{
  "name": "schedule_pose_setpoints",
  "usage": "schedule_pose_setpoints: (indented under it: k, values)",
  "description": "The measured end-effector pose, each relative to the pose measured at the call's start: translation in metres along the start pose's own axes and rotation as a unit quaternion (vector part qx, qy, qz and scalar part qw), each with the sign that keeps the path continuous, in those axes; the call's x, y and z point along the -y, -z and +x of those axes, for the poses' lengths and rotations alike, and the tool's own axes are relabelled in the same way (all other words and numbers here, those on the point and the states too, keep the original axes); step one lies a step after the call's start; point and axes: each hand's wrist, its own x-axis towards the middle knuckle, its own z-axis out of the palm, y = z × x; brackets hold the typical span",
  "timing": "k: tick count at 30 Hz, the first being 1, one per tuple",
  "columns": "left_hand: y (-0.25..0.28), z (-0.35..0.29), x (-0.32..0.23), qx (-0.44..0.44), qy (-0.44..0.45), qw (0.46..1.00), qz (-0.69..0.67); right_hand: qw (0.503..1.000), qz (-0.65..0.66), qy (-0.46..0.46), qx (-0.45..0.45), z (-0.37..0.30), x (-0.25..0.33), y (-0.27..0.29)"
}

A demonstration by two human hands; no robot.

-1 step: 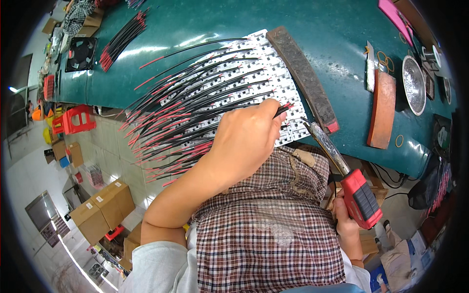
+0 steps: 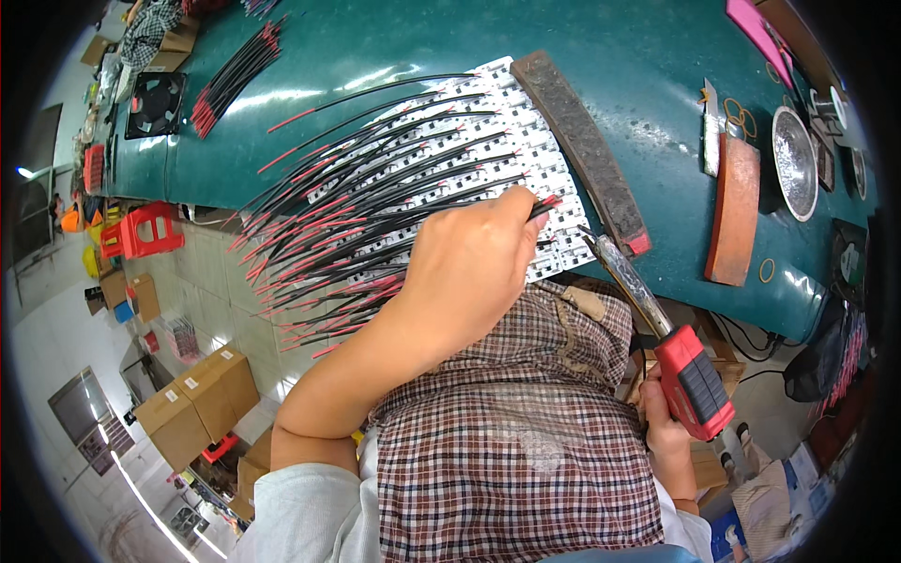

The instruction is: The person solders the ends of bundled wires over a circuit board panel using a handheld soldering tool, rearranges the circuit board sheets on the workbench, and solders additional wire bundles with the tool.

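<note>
My left hand (image 2: 474,258) is closed on a bundle of black wires (image 2: 549,205) whose red ends stick out past the fingertips. It sits over the near part of a white circuit board panel (image 2: 549,155) made of small repeated boards. Rows of black wires (image 2: 375,178) with red tips fan leftward from the panel, past the table's edge. My right hand (image 2: 662,420) grips the red and black handle of a soldering iron (image 2: 693,380). The iron's tip points up and left, close to the panel's right edge, apart from the wire ends.
A dark bar (image 2: 577,141) lies along the panel's right side on the green table (image 2: 648,84). Farther right are a reddish-brown block (image 2: 734,211), a metal bowl (image 2: 795,164), a utility knife (image 2: 710,127) and rubber bands. Another wire bundle (image 2: 239,75) and a black fan (image 2: 156,104) lie left.
My left hand has shifted very slightly up and left with the wires in it. The soldering iron and my right hand look unmoved.
</note>
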Motion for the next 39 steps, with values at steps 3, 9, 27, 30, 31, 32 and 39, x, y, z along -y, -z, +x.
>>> schedule_pose_setpoints:
  k: [3,9,27,30,31,32,39]
  values:
    - [0.012,0.004,-0.007,-0.157,-0.088,0.977,0.112,1.0,0.004,-0.003,0.0,-0.003,0.0,0.001]
    - [0.018,-0.007,-0.02,-0.103,-0.069,0.992,-0.003,0.999,-0.029,0.04,-0.02,-0.006,-0.009,0.0]
    - [-0.015,-0.019,-0.01,-0.008,-0.006,1.0,-0.002,0.997,-0.042,0.054,0.025,-0.005,0.001,-0.003]
    - [-0.018,-0.02,-0.007,-0.022,-0.019,1.0,0.008,0.993,-0.035,0.106,0.022,0.006,0.01,-0.006]
    - [-0.019,-0.02,-0.007,-0.025,-0.02,0.999,0.015,0.993,-0.042,0.111,0.024,0.01,0.015,-0.006]
    - [-0.019,-0.02,-0.007,-0.025,-0.02,0.999,0.014,0.992,-0.049,0.115,0.027,0.011,0.018,-0.006]
    - [-0.02,-0.019,-0.007,-0.034,-0.022,0.999,0.022,0.99,-0.058,0.124,0.029,0.016,0.018,-0.008]
